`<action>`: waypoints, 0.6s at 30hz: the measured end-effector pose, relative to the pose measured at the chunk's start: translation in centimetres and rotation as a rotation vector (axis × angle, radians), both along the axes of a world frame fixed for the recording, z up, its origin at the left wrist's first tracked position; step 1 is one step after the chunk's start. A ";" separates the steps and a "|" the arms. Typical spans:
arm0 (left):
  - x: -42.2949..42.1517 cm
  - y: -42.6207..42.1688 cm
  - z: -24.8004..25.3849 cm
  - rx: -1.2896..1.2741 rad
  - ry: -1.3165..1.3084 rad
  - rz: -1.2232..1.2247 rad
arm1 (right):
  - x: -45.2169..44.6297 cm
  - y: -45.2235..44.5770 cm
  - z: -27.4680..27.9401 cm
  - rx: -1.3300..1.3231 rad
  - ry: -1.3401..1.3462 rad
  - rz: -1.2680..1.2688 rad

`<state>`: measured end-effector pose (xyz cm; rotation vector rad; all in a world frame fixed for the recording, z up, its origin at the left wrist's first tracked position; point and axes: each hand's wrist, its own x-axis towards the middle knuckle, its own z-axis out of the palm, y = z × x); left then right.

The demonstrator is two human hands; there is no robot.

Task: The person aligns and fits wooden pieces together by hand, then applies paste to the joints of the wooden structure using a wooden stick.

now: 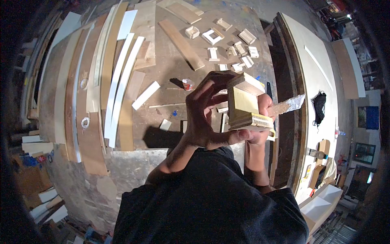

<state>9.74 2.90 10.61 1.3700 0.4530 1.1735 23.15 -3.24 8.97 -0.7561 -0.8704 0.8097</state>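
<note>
Close in front of my chest I hold a small pale wooden assembly (243,101), made of a flat panel with thicker strips across both ends. My left hand (200,126) curves around its left side, fingertips at the upper end and thumb along the lower edge. On the right, my right hand (265,105) grips the assembly, partly hidden behind it. A thin wooden stick (279,108) with a whitish, coated-looking tip juts out to the right from my right hand. Below it, a small yellowish edge shows beside the palm.
Several small wooden assemblies (212,36) lie on the brown worktable (170,77). A red-and-white cup (187,84) stands nearer. Long boards and white strips (122,87) cover the left side. To the right, a pale bench (315,77) holds a black tangled item (319,107), across a dark gap.
</note>
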 end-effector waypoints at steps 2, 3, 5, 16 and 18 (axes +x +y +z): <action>0.1 0.0 -0.2 -0.009 -0.050 0.011 | -0.2 0.0 0.3 -0.071 -0.016 -0.078; 0.2 -0.1 -0.3 -0.011 -0.065 0.019 | -0.2 0.0 0.2 -0.072 -0.017 -0.079; 0.2 -0.1 -0.5 -0.017 -0.091 0.031 | -0.1 0.0 0.2 -0.056 0.008 -0.027; 0.4 1.5 -1.8 0.182 -0.156 0.166 | -0.1 0.9 0.8 -0.014 -0.009 -0.064; -0.1 2.1 -2.1 0.301 -0.115 0.230 | 0.7 1.2 0.4 0.026 -0.059 -0.052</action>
